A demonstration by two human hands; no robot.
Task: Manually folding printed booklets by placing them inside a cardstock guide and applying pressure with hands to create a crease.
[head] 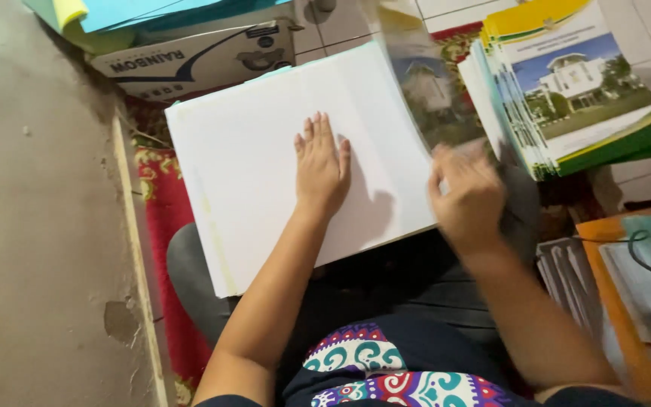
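Observation:
A thick stack of white paper (pixel 250 173) rests on my lap. My left hand (pixel 321 167) lies flat on top of it, fingers together and pointing away from me. My right hand (pixel 467 197) is at the stack's right edge, blurred, gripping a glossy printed cover sheet (pixel 432 90) with a picture of a building; the sheet stands tilted up from the stack. Just right of it lies a fanned pile of similar printed covers (pixel 574 83) with green and yellow edges.
A cardboard box (pixel 197 60) sits beyond the paper with coloured sheets (pixel 114 15) on it. A concrete wall (pixel 32 226) runs along the left. A red patterned rug (pixel 167 226) lies beneath. An orange folder (pixel 612 301) and papers are at the right.

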